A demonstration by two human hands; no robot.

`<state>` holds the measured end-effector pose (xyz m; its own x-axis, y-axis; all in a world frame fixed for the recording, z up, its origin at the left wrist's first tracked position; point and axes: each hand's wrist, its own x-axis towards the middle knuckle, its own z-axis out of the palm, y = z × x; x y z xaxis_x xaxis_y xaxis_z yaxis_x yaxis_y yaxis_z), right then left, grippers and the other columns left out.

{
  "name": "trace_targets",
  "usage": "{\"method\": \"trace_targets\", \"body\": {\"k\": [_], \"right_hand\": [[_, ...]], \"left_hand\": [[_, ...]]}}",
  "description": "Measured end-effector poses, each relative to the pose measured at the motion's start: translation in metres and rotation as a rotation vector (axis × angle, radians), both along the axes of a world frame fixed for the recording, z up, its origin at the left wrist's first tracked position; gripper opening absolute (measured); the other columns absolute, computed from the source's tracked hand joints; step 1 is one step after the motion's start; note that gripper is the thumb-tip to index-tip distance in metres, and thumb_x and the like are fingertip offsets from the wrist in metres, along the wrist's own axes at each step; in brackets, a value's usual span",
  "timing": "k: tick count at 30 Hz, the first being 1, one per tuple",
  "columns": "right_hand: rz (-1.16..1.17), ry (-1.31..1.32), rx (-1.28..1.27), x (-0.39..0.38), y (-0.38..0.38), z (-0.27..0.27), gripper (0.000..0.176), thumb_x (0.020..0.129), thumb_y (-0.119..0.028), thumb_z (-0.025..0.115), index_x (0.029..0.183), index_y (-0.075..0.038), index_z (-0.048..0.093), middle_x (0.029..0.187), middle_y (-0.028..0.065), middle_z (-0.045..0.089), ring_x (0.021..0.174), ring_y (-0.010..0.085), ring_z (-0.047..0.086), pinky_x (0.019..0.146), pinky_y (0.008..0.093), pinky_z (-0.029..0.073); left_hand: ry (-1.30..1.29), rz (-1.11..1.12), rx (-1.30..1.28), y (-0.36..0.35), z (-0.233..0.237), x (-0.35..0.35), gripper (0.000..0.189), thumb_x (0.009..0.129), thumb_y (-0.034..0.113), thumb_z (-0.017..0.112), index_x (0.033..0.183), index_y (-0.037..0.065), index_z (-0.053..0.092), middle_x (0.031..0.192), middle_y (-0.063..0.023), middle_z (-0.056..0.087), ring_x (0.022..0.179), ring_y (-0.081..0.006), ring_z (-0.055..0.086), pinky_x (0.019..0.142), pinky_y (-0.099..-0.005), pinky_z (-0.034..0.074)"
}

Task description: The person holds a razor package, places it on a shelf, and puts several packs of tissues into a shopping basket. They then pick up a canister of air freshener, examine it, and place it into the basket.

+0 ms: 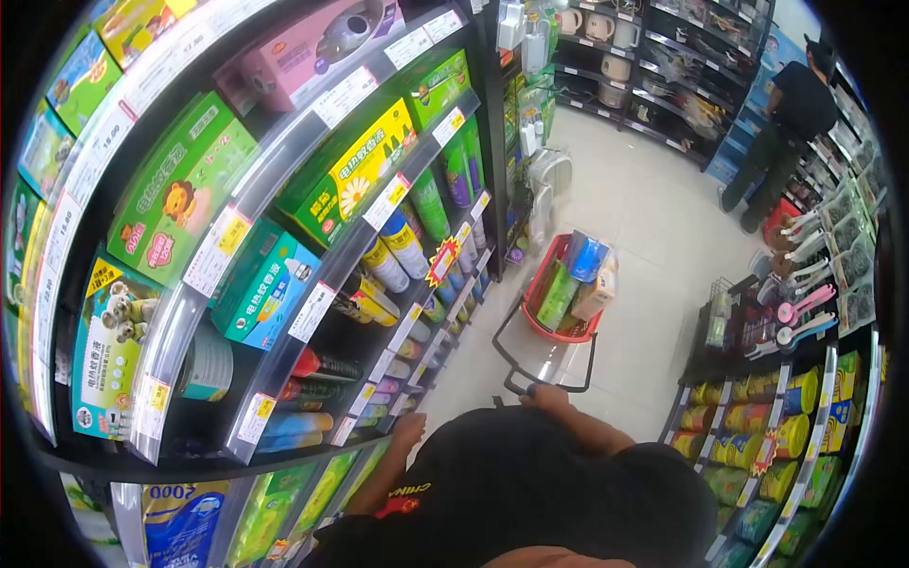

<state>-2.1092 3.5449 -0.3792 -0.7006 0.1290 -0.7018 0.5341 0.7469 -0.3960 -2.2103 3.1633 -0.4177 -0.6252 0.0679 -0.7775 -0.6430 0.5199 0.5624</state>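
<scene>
At twelve o'clock, the red shopping basket (547, 328), likely stiff and weighty with packages (592, 275), is best carried by its black handle (592, 362), the right hand (551, 400) closed round it. At ten o'clock, the left hand (409, 431), grip unclear, is beside shelving (381, 365).

R hand (547, 398) on red bskt hndl (593, 364)

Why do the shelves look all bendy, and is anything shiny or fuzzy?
In the head view, the lens seems to bend the shelf and leaves dark corners; in the same head view, the floor shines brightly around the red basket, and the faraway person looks a bit fuzzy.
</scene>
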Motion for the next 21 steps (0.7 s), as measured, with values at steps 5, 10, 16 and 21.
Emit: {"method": "trace_targets", "body": {"k": [5, 10, 16, 21], "right_hand": [[0.070, 0.005, -0.010, -0.004, 0.035, -0.022, 0.053, 0.087, -0.056, 0.055, 0.111, -0.010, 0.066, 0.112, 0.0170, 0.067, 0.108, 0.0344, 0.062, 0.090, 0.0457, 0.049], [0.096, -0.024, -0.039, -0.004, 0.068, -0.037, 0.053, 0.087, -0.057, 0.053, 0.110, -0.011, 0.067, 0.112, 0.0162, 0.067, 0.109, 0.0342, 0.062, 0.091, 0.0456, 0.048], [0.199, -0.060, -0.046, -0.001, 0.087, -0.035, 0.053, 0.088, -0.054, 0.053, 0.128, -0.020, 0.056, 0.118, 0.0156, 0.065, 0.112, 0.0358, 0.061, 0.092, 0.0487, 0.047], [0.220, -0.023, -0.121, -0.004, 0.090, -0.030, 0.063, 0.086, -0.062, 0.054, 0.112, -0.006, 0.066, 0.110, 0.0208, 0.066, 0.107, 0.0363, 0.062, 0.091, 0.0452, 0.048]], "left_hand": [[0.091, -0.131, 0.138, 0.020, -0.028, -0.011, 0.025, 0.086, 0.029, 0.058, 0.086, 0.004, 0.063, 0.072, -0.0092, 0.061, 0.062, -0.0191, 0.060, 0.054, -0.0361, 0.049], [0.088, -0.289, -0.186, 0.061, -0.001, -0.001, 0.015, 0.085, 0.013, 0.051, 0.084, 0.004, 0.064, 0.087, -0.0212, 0.065, 0.078, -0.0342, 0.064, 0.065, -0.0468, 0.049], [0.630, -1.009, -0.339, 0.058, -0.012, 0.036, 0.020, 0.087, 0.019, 0.050, 0.091, 0.005, 0.063, 0.093, -0.0204, 0.065, 0.093, -0.0369, 0.062, 0.080, -0.0492, 0.049], [0.424, -0.643, -0.243, 0.063, 0.017, 0.068, 0.018, 0.085, 0.018, 0.051, 0.092, 0.006, 0.063, 0.091, -0.0195, 0.065, 0.094, -0.0371, 0.063, 0.080, -0.0485, 0.050]]}}
